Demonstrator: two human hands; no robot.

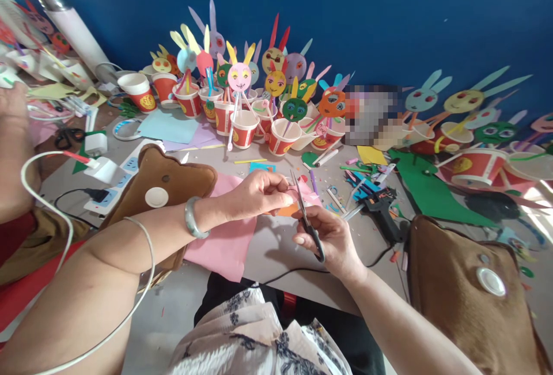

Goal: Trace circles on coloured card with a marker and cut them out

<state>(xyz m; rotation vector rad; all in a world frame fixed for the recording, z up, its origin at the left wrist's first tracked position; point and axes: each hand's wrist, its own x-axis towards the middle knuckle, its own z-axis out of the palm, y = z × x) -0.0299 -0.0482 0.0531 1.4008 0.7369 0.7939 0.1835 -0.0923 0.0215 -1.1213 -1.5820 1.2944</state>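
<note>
My right hand is closed around the dark handles of a pair of scissors, whose metal blades point up and away from me. Just to the left, the fingertips of my left hand pinch what looks like a small piece of paper beside the blades, mostly hidden by the fingers. Orange paper shows beneath the fingertips, and a pink scrap is behind the blades. A large pink sheet lies on the table under my left forearm.
Paper cups with rabbit-faced figures line the back of the table. A black glue gun and green paper lie to the right. Brown plush pouches flank me. A power strip and white cable are left, near another person's arm.
</note>
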